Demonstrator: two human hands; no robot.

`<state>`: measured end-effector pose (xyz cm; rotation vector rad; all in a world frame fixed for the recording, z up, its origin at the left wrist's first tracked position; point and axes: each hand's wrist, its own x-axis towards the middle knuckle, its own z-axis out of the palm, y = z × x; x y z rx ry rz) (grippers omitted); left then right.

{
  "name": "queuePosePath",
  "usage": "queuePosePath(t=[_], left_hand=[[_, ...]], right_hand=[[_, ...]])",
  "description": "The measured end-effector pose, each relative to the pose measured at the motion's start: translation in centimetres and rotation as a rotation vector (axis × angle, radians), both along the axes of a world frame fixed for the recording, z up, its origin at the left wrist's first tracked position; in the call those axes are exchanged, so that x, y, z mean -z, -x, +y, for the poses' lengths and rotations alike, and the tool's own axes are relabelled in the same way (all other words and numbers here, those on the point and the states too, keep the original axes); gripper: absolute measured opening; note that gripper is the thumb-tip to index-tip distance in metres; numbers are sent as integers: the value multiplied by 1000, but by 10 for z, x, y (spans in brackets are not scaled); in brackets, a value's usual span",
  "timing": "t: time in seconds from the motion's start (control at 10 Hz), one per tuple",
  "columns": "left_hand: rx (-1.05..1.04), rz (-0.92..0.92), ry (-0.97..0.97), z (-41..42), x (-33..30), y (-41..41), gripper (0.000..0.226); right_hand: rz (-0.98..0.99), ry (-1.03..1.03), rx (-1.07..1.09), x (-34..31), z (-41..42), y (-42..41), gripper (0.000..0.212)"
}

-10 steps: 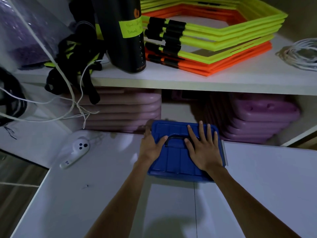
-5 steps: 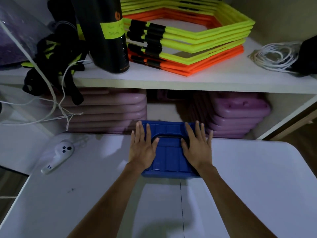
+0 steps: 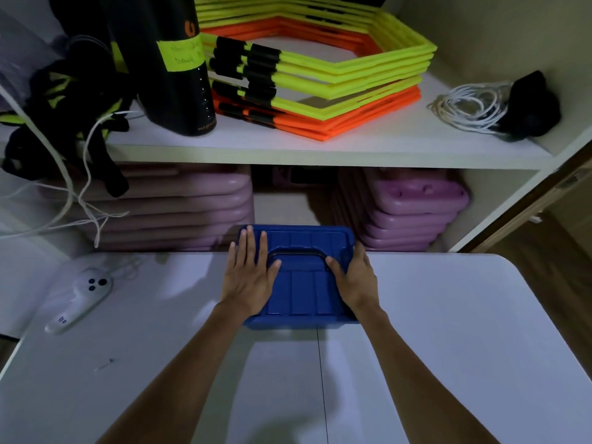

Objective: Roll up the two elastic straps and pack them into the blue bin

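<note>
Lid (image 3: 302,285) of blue bin (image 3: 298,321) at frame centre: my left hand (image 3: 248,277) lies flat, released; right hand (image 3: 354,278) grips its edge. Press evenly w/ both.

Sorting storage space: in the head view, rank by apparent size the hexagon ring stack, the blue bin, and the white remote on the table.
1. Hexagon ring stack, largest.
2. Blue bin, though it sits nearer the camera.
3. White remote, clearly smallest.
</note>
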<state>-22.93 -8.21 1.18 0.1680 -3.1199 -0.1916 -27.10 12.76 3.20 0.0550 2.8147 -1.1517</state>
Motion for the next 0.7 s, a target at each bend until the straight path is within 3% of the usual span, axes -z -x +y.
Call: queuePosePath(t=[0.2,0.3,0.4,0.5,0.6,0.7], left_hand=[[5,-21,26,1,0,0,77],[7,-8,3,2,0,0,76],[9,-38,8,0,-2,1,71],[21,-60,25,2,-1,1,68],[31,-110,-52,-7,-14,7,84],[95,-11,-154,3,-15,-17,90]], right_hand=[[122,-391,-136,4,-12,-9,62],[232,-526,-394,11,-21,-10,67],[178,-565,-473,9,-27,-5,71],[163,-588,-480,12,-25,-7,76],[46,-486,-502,-4,-26,0,74],[-26,-233,-502,-18,-19,-11,74]])
